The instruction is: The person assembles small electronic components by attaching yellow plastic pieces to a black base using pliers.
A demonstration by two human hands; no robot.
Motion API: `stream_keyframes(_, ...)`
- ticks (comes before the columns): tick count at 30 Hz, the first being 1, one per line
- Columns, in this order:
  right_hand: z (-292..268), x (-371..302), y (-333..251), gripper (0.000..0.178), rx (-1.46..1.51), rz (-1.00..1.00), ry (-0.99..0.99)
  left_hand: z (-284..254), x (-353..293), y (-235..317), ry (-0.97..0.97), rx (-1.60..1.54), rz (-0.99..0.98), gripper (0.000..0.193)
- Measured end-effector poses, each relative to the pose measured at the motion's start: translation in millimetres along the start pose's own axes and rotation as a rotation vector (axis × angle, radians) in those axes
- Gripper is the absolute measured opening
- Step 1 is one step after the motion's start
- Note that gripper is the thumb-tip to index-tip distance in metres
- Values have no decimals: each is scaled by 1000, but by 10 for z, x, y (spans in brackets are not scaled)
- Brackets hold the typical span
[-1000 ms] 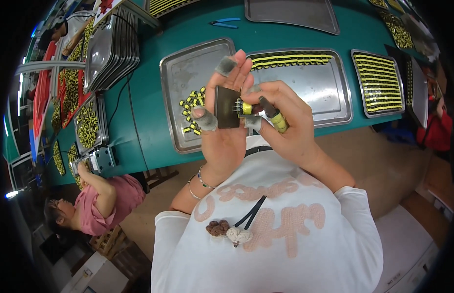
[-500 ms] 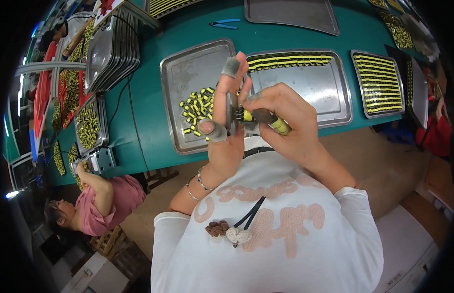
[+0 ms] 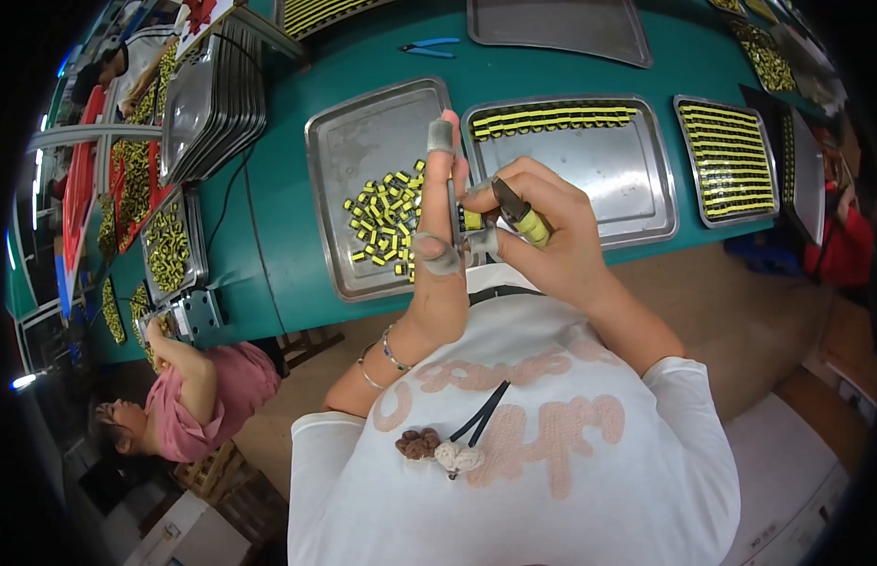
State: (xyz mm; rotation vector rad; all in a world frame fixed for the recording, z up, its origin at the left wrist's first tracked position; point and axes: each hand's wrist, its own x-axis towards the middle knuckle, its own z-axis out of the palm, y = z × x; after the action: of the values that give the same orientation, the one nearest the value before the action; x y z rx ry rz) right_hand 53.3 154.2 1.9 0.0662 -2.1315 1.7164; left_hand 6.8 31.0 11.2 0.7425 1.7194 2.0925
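Two hands are busy as I watch from far away. The left hand (image 3: 441, 283) holds the flat plate (image 3: 453, 209), which has just turned so I see mostly its thin edge. The right hand (image 3: 563, 219) pinches a small yellow-and-black part (image 3: 472, 220) just beside it and grips a tool (image 3: 527, 219) too. I can't tell now if part and plate touch.
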Motion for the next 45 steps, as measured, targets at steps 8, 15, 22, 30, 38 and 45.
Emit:
stream_keyframes(8,59,-104,103,29,451,329,61,-140,13,-54,-179,282,111,92)
stream_keyframes(15,133,-222,387,24,751,503,44,-78,7,-84,-15,359,128,107)
stream_keyframes(22,155,-217,381,39,1012,622,12,-36,22,12,6,524,142,107)
stream_keyframes(30,161,-229,386,38,1084,655,-1,-54,36,-75,70,569,371,91)
stream_keyframes(38,51,-145,225,33,516,348,-63,-129,56,-47,32,799,327,56)
stream_keyframes(45,94,-127,81,31,505,382,-28,-131,64,-33,110,785,315,33)
